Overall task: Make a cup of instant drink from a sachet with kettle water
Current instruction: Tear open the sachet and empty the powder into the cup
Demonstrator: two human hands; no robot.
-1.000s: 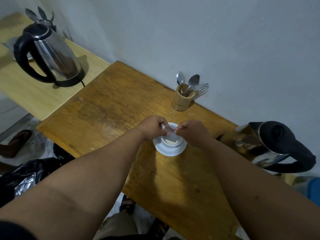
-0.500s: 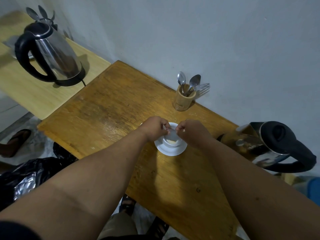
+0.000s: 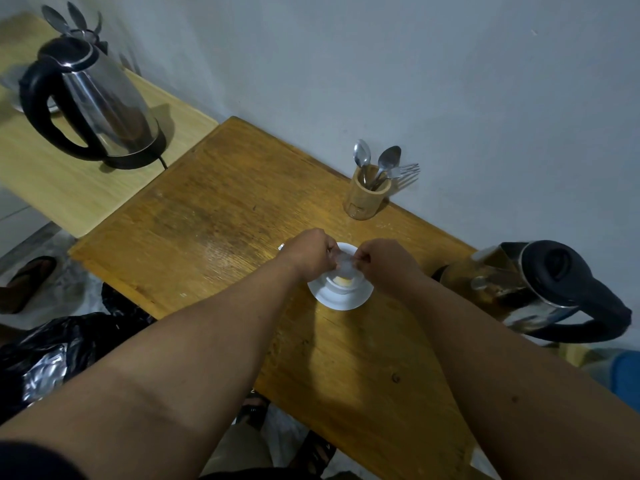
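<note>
A white cup point(image 3: 344, 284) sits on a white saucer point(image 3: 341, 296) at centre frame, with a small heap of pale yellow powder in its bottom. Directly above the cup, both hands pinch a small clear sachet point(image 3: 346, 266): the left hand point(image 3: 310, 252) has its fingers closed on the left edge, the right hand point(image 3: 386, 263) on the right edge. A bamboo holder point(image 3: 366, 197) near the wall, upper centre, carries two spoons point(image 3: 375, 161) and a fork. One steel kettle point(image 3: 540, 289) stands at the right edge of the frame, another point(image 3: 93, 102) at upper left on its black base.

Cup and holder rest on a worn brown wooden table point(image 3: 225, 216) pushed against a plain grey wall; the upper-left kettle is on a paler surface point(image 3: 62, 188) beside it. A black bag point(image 3: 52, 351) lies on the floor at lower left.

Compared with half a second ago, almost nothing has changed: the hands remain over the cup, gripping the sachet the same way.
</note>
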